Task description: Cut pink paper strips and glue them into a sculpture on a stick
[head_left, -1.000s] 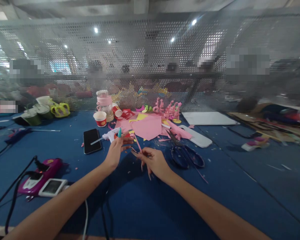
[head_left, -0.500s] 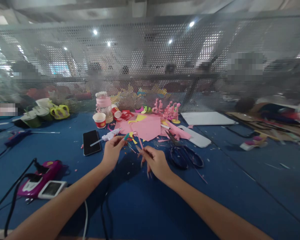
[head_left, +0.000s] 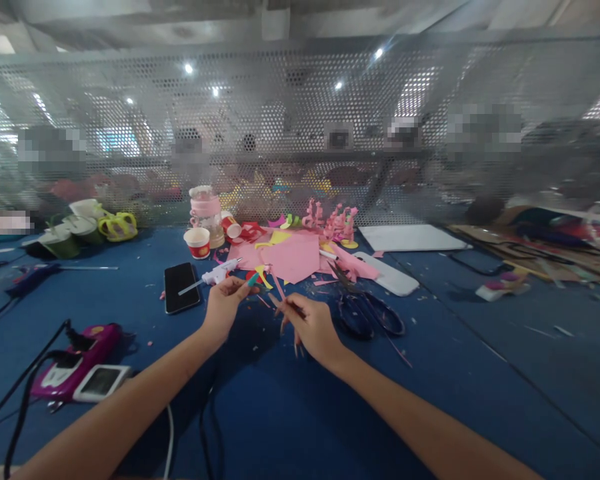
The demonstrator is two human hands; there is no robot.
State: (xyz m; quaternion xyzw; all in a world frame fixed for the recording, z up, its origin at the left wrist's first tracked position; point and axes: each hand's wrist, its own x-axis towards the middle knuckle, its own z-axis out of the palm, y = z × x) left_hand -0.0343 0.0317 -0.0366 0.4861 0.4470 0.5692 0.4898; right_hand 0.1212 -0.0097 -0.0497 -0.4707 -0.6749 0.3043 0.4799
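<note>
My left hand pinches a small teal piece near the middle of the blue table, with a yellow strip by its tip. My right hand has its fingers closed on a thin pink strip that points up and away. A small gap separates the two hands. Behind them lie pink paper sheets. A white glue gun rests just beyond my left hand, and large dark-handled scissors lie right of my right hand.
A black phone, a purple power strip and cables are at left. Paper cups and a bottle stand behind. Pink paper figures, a white board and a white slab sit at the back right.
The view has shifted slightly. My hands keep nearly the same pose, with the teal piece and the yellow strip tilted a little differently.
</note>
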